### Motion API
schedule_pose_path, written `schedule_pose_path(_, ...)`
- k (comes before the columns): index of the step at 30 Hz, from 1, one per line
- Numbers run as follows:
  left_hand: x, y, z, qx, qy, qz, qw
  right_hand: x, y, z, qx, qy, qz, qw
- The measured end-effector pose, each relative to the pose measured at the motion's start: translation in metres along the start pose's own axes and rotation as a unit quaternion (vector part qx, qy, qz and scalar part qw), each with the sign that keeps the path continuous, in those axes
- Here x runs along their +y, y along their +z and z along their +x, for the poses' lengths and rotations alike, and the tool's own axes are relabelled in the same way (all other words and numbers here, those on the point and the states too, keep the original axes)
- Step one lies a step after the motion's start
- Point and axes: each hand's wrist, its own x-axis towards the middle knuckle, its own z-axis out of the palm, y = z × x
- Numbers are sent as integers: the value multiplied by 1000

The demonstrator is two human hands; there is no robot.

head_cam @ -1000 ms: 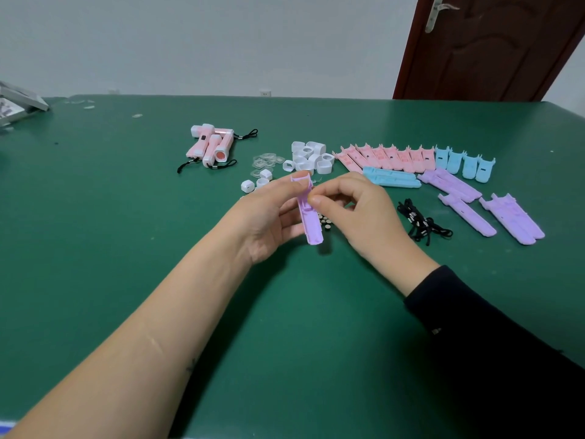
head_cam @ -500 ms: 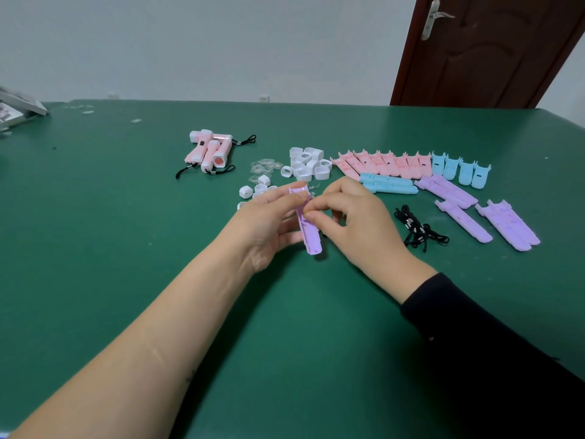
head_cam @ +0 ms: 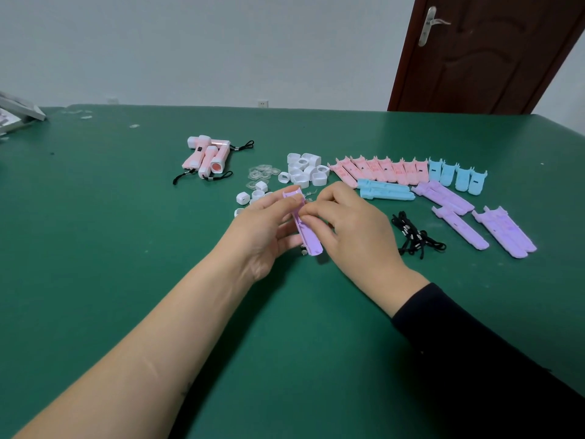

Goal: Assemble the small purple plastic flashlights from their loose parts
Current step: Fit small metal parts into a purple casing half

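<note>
L hand (head_cam: 266,231) grips a purple shell half (head_cam: 307,233) over the middle of the desk (head_cam: 126,255) — R hand (head_cam: 349,236) pinches its side w/ curled fingers; other purple halves (head_cam: 505,232) lie toward the right edge, by black cords (head_cam: 411,236).

Purple shells (head_cam: 460,228): about six lay loose, one more was held. Pink shells (head_cam: 380,169): about eight in row, overlapping. Blue shells (head_cam: 462,179): four in row, two lay beside. Flashlights (head_cam: 205,160): about four, heaped. Caps (head_cam: 304,172): roughly dozen. Lenses (head_cam: 262,172), cords (head_cam: 411,236): heaps defied counting.
</note>
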Motion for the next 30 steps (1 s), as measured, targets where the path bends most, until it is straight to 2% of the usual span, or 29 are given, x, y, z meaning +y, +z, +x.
schedule_pose_path(20,12,1,-5,17,-33,-59,998,2,0,-3,10,21,95,995)
schedule_pose_path(30,15,-1,-4,24,-39,-55,997,2,0,-3,0,8,85,996)
